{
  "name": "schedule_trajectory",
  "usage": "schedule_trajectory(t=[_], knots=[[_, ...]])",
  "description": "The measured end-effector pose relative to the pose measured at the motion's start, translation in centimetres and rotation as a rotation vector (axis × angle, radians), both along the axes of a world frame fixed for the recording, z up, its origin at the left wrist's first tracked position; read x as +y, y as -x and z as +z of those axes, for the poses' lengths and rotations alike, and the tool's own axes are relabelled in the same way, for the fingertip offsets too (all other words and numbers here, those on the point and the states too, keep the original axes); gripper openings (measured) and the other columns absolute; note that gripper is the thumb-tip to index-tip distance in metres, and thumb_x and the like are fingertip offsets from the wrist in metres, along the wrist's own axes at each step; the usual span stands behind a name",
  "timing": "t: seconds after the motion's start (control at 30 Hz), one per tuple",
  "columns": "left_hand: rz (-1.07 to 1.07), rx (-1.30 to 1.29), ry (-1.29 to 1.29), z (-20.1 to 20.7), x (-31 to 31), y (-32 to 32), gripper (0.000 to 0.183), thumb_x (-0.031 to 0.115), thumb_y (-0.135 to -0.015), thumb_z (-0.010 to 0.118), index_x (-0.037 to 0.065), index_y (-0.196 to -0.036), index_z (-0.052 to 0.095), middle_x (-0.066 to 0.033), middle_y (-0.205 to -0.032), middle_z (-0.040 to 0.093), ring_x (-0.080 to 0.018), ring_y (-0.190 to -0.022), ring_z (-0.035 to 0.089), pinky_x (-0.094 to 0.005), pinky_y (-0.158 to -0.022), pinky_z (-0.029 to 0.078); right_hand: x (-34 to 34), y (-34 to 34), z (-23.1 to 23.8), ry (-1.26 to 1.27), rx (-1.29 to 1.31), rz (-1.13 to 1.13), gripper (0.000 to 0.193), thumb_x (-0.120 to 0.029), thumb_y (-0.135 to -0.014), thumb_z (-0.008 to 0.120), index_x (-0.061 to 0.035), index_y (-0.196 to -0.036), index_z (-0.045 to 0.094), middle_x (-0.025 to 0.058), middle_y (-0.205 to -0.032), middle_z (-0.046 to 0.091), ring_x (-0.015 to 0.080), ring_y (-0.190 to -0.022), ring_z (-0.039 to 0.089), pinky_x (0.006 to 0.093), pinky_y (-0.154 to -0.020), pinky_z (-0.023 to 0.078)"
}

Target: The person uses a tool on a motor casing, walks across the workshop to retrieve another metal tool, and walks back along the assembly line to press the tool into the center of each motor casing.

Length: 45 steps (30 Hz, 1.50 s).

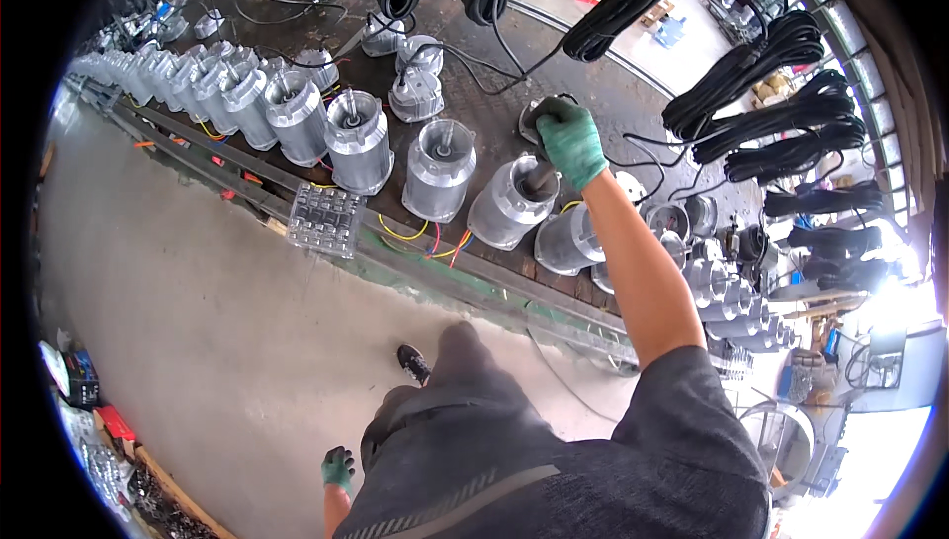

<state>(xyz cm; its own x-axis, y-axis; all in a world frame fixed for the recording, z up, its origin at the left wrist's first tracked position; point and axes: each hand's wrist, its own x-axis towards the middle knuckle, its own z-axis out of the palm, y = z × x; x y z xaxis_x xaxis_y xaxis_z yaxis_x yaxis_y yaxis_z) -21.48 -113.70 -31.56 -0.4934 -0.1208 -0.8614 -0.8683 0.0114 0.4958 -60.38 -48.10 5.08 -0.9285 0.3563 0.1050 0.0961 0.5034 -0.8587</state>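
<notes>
A: What stands at the centre of the work?
B: An open-topped metal housing [502,218], upright near the front edge of the tabletop [494,92]. A grey rod [541,180] rises from its mouth.
A: And the right grip [571,136]?
B: Green-gloved and clenched about the rod's upper part, which it covers from where I stand.
A: What adjoins the housing?
B: On the person's left, a similar housing with a shaft [440,171]; on the right, a leaning one [565,243], partly behind the forearm. Coloured wires [450,248] trail at the edge.
A: Farther out?
B: A clear compartmented tray [326,220] sits on the edge, to the left. Bundled black cables [633,0] hang above the far side.
A: The left grip [337,467]?
B: Low beside the body, above the floor [217,312], fingers curled; I cannot tell whether it holds anything.
</notes>
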Motion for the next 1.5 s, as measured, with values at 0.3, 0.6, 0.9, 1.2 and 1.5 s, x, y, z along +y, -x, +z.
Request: schedule_trajectory(t=[0.3, 0.6, 0.9, 1.2, 1.5], knots=[[-0.207, 0.110, 0.164, 2.9, -2.3, 3.2, 0.032, 0.034, -0.094, 0.057, 0.015, -0.120, 0.056, -0.0056, -0.104, 0.066, -0.0216, -0.089, 0.063, -0.0400, -0.068, 0.048, -1.0, -0.3, 7.7, 0.311, 0.114, 0.056, 0.020, -0.001, -0.090, 0.047, -0.0008, -0.093, 0.066, 0.0020, -0.065, 0.053, 0.0083, -0.050, 0.046, 0.0225, -0.045, 0.037], [0.026, 0.008, 0.112, 5.4, -1.9, 13.0, 0.031, 0.032, -0.096, 0.057, 0.012, -0.121, 0.058, -0.0059, -0.107, 0.068, -0.0209, -0.093, 0.063, -0.0390, -0.074, 0.048, -8.4, 6.0, 8.3, 0.385, 0.229, 0.261, 0.022, 0.000, -0.088, 0.043, 0.0026, -0.091, 0.065, 0.0038, -0.064, 0.055, 0.0100, -0.050, 0.052, 0.0258, -0.044, 0.046], [-0.187, 0.021, 0.161, 7.2, -3.5, 19.1, 0.030, 0.031, -0.096, 0.058, 0.013, -0.120, 0.059, -0.0063, -0.106, 0.068, -0.0222, -0.093, 0.063, -0.0391, -0.071, 0.048, -10.4, 9.9, 4.1, 0.230, -0.001, 0.191, 0.021, 0.000, -0.085, 0.045, 0.0009, -0.089, 0.066, 0.0038, -0.063, 0.056, 0.0111, -0.050, 0.052, 0.0253, -0.046, 0.044], [-0.108, -0.019, 0.149, 6.0, -8.9, 23.5, 0.031, 0.032, -0.096, 0.056, 0.015, -0.122, 0.056, -0.0066, -0.110, 0.066, -0.0232, -0.094, 0.062, -0.0414, -0.075, 0.047, -10.8, 10.4, 1.3, 0.147, -0.040, 0.142, 0.020, 0.002, -0.081, 0.046, -0.0008, -0.082, 0.065, 0.0014, -0.063, 0.055, 0.0084, -0.054, 0.051, 0.0253, -0.050, 0.043], [-0.227, 0.011, 0.113, 5.3, -9.9, 27.4, 0.032, 0.029, -0.097, 0.056, 0.012, -0.123, 0.056, -0.0078, -0.112, 0.066, -0.0240, -0.096, 0.062, -0.0427, -0.076, 0.048, -10.7, 10.5, 0.7, 0.219, -0.120, 0.081, 0.021, 0.003, -0.080, 0.046, -0.0011, -0.084, 0.066, 0.0018, -0.063, 0.055, 0.0090, -0.054, 0.051, 0.0254, -0.050, 0.042]])
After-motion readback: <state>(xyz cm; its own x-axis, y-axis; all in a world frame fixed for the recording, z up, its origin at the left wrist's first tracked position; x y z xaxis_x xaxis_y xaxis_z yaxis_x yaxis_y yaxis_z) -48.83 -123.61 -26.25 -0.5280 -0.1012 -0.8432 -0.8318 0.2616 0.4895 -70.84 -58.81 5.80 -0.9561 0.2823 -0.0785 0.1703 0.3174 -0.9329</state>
